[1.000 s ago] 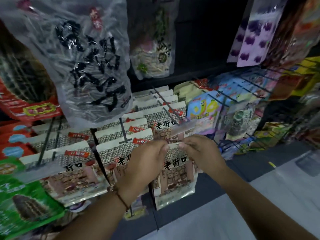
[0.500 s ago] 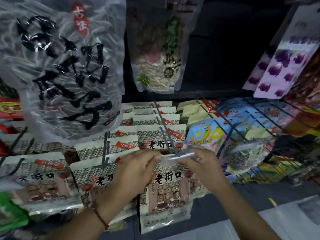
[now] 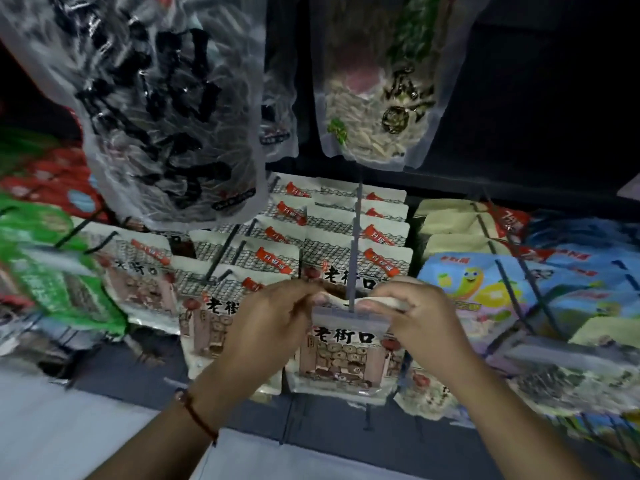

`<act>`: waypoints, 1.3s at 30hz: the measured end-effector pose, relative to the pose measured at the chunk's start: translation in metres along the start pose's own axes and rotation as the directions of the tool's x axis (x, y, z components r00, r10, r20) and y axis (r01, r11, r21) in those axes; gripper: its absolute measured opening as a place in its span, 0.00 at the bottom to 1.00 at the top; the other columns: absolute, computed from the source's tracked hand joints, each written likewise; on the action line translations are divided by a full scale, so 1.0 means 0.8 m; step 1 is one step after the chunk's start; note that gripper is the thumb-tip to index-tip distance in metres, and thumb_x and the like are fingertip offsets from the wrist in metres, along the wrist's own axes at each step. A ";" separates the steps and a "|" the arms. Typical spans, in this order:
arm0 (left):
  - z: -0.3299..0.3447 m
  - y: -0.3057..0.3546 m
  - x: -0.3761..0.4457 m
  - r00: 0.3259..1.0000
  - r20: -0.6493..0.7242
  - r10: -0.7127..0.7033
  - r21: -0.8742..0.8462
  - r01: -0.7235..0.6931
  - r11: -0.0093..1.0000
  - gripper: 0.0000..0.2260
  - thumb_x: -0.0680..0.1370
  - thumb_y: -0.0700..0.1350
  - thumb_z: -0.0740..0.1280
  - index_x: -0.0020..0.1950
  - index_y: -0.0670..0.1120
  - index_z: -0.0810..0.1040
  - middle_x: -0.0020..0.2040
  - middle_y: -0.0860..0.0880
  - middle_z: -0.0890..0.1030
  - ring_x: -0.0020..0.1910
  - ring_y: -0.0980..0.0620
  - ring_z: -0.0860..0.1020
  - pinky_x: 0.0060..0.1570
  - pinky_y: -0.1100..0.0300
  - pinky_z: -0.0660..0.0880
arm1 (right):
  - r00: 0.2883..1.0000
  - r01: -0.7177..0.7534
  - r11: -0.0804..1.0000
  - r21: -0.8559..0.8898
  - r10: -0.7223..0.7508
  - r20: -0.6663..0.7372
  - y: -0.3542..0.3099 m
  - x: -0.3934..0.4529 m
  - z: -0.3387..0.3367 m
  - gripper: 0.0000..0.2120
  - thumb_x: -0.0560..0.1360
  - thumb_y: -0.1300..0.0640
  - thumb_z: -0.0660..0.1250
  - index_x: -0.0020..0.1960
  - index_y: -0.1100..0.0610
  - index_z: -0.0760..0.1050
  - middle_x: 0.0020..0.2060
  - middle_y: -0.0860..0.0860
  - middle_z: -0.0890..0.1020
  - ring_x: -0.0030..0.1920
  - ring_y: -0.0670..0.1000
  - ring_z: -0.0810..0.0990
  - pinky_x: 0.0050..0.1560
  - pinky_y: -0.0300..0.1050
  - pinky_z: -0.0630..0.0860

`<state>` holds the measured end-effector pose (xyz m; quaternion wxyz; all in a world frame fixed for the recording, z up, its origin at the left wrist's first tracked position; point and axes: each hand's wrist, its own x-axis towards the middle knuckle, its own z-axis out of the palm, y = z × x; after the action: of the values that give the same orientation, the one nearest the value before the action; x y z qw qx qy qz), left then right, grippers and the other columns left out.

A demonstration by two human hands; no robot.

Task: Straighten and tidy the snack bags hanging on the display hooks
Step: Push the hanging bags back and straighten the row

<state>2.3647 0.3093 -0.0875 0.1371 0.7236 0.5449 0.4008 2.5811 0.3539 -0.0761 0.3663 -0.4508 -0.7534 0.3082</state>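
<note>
Dark shelving behind holds rows of snack packs on pegs. At the front of the center hook [image 3: 354,251], my left hand [image 3: 266,327] and right hand [image 3: 420,323] pinch the top edge of the front cream bag [image 3: 341,358], 1 on each side of the clear price tag [image 3: 349,318]. Beside it hangs a yellow cartoon bag [image 3: 464,282].

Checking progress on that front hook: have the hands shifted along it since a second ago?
Cannot tell. The camera itself swung, and both the left hand and right hand remain at the hook's label strip.
</note>
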 end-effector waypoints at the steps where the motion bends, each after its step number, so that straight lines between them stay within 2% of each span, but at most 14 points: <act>1: 0.000 0.003 0.003 1.000 -0.008 0.008 0.015 -0.008 1.000 0.10 0.77 0.42 0.64 0.54 0.46 0.83 0.43 0.57 0.82 0.36 0.61 0.79 0.32 0.72 0.73 | 1.000 -0.002 1.000 0.006 0.002 0.000 0.002 -0.001 0.000 0.13 0.69 0.39 0.70 0.41 0.48 0.84 0.36 0.43 0.80 0.39 0.46 0.79 0.40 0.52 0.76; 4: 0.003 0.003 0.012 0.997 -0.039 0.061 0.109 -0.056 0.992 0.07 0.77 0.41 0.66 0.51 0.47 0.83 0.41 0.57 0.82 0.37 0.60 0.78 0.32 0.65 0.75 | 1.000 0.009 0.999 -0.050 -0.010 -0.027 0.002 -0.002 -0.002 0.11 0.69 0.41 0.71 0.40 0.48 0.84 0.36 0.43 0.80 0.39 0.46 0.78 0.39 0.49 0.74; 9: 0.011 -0.008 0.021 0.993 -0.065 0.103 0.166 -0.091 0.982 0.05 0.77 0.39 0.70 0.51 0.45 0.83 0.42 0.56 0.83 0.38 0.60 0.75 0.34 0.65 0.73 | 0.992 0.013 0.980 -0.199 -0.037 -0.118 0.004 0.002 -0.001 0.10 0.74 0.46 0.71 0.40 0.52 0.82 0.36 0.44 0.79 0.40 0.45 0.77 0.40 0.50 0.74; 13: 0.018 -0.024 0.027 0.979 -0.057 0.196 0.286 -0.172 0.943 0.04 0.80 0.40 0.68 0.51 0.44 0.83 0.44 0.50 0.84 0.40 0.52 0.79 0.36 0.59 0.77 | 0.975 0.056 0.941 -0.335 -0.123 -0.183 0.011 0.003 0.018 0.08 0.76 0.49 0.69 0.44 0.53 0.80 0.37 0.42 0.76 0.40 0.46 0.73 0.40 0.46 0.71; 16: 0.027 -0.034 0.034 0.968 -0.068 0.240 0.318 -0.207 0.925 0.06 0.81 0.41 0.66 0.52 0.42 0.82 0.47 0.47 0.84 0.43 0.48 0.80 0.43 0.53 0.78 | 0.952 0.046 0.900 -0.434 -0.172 -0.254 0.015 0.006 0.033 0.12 0.78 0.48 0.64 0.46 0.56 0.80 0.39 0.47 0.78 0.43 0.47 0.72 0.41 0.46 0.70; 19: 0.030 -0.037 0.032 0.968 -0.054 0.244 0.339 -0.213 0.916 0.12 0.81 0.42 0.64 0.63 0.42 0.79 0.57 0.45 0.80 0.55 0.45 0.77 0.55 0.46 0.76 | 0.934 0.013 0.870 -0.493 -0.186 -0.304 0.012 0.002 0.045 0.14 0.79 0.48 0.60 0.49 0.56 0.79 0.43 0.48 0.78 0.45 0.46 0.70 0.43 0.48 0.72; 21: 0.026 -0.040 0.021 0.975 0.032 0.220 0.364 -0.216 0.906 0.22 0.78 0.43 0.63 0.72 0.42 0.70 0.68 0.43 0.73 0.68 0.43 0.69 0.64 0.42 0.72 | 0.932 -0.003 0.861 -0.508 -0.181 -0.313 0.008 -0.004 0.047 0.13 0.79 0.51 0.60 0.54 0.56 0.79 0.48 0.48 0.79 0.50 0.46 0.72 0.49 0.51 0.74; 23: 0.018 -0.045 0.003 0.974 0.125 0.188 0.403 -0.222 0.888 0.30 0.78 0.46 0.63 0.79 0.43 0.59 0.78 0.42 0.60 0.78 0.43 0.56 0.72 0.40 0.62 | 0.940 -0.058 0.855 -0.516 -0.128 -0.318 0.007 -0.014 0.048 0.14 0.78 0.56 0.62 0.63 0.55 0.77 0.57 0.49 0.78 0.58 0.49 0.73 0.58 0.54 0.74; 24: 0.016 -0.049 -0.008 0.969 0.147 0.197 0.414 -0.242 0.877 0.31 0.79 0.48 0.62 0.79 0.43 0.57 0.80 0.41 0.55 0.79 0.43 0.51 0.74 0.42 0.56 | 0.948 -0.103 0.850 -0.517 -0.075 -0.310 0.005 -0.021 0.049 0.19 0.77 0.60 0.64 0.68 0.54 0.73 0.63 0.50 0.75 0.64 0.51 0.71 0.63 0.55 0.71; 26: 0.015 -0.060 -0.031 0.956 0.171 0.239 0.429 -0.290 0.856 0.29 0.82 0.51 0.59 0.80 0.42 0.55 0.80 0.41 0.51 0.79 0.43 0.47 0.77 0.46 0.48 | 0.957 -0.181 0.833 -0.522 0.026 -0.289 0.001 -0.037 0.051 0.32 0.75 0.66 0.65 0.76 0.52 0.62 0.73 0.50 0.66 0.74 0.54 0.62 0.71 0.57 0.64; 28: 0.016 -0.074 -0.051 0.945 0.216 0.244 0.420 -0.316 0.851 0.28 0.83 0.53 0.54 0.80 0.43 0.54 0.80 0.41 0.52 0.79 0.44 0.47 0.77 0.47 0.46 | 0.951 -0.234 0.810 -0.538 0.076 -0.299 -0.005 -0.053 0.055 0.35 0.77 0.61 0.65 0.79 0.48 0.52 0.78 0.49 0.57 0.78 0.50 0.52 0.76 0.54 0.58; 30: 0.022 -0.082 -0.065 0.934 0.264 0.240 0.399 -0.332 0.855 0.28 0.82 0.52 0.55 0.80 0.43 0.56 0.80 0.41 0.53 0.79 0.43 0.49 0.75 0.47 0.49 | 0.949 -0.246 0.812 -0.529 0.092 -0.300 -0.007 -0.067 0.054 0.36 0.79 0.53 0.64 0.78 0.46 0.45 0.78 0.46 0.51 0.78 0.46 0.46 0.76 0.49 0.53; 34: 0.037 -0.074 -0.092 0.899 0.352 0.262 0.349 -0.385 0.854 0.29 0.80 0.55 0.56 0.79 0.44 0.59 0.79 0.42 0.56 0.78 0.41 0.55 0.74 0.44 0.53 | 0.964 -0.247 0.731 -0.636 0.122 -0.234 -0.007 -0.107 0.051 0.34 0.80 0.49 0.63 0.79 0.52 0.47 0.78 0.46 0.48 0.78 0.49 0.45 0.76 0.48 0.51; 39: 0.062 -0.037 -0.095 0.857 0.417 0.302 0.337 -0.454 0.825 0.31 0.79 0.59 0.56 0.78 0.44 0.61 0.79 0.42 0.59 0.78 0.42 0.55 0.72 0.43 0.53 | 0.946 -0.323 0.663 -0.676 0.228 -0.229 -0.002 -0.138 0.023 0.34 0.79 0.50 0.63 0.79 0.54 0.50 0.78 0.50 0.49 0.78 0.52 0.44 0.77 0.52 0.49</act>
<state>2.3746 0.2636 -0.1712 -0.0132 0.8892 0.4288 0.1587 2.6009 0.2505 -0.1154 0.1613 -0.6831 -0.7120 0.0202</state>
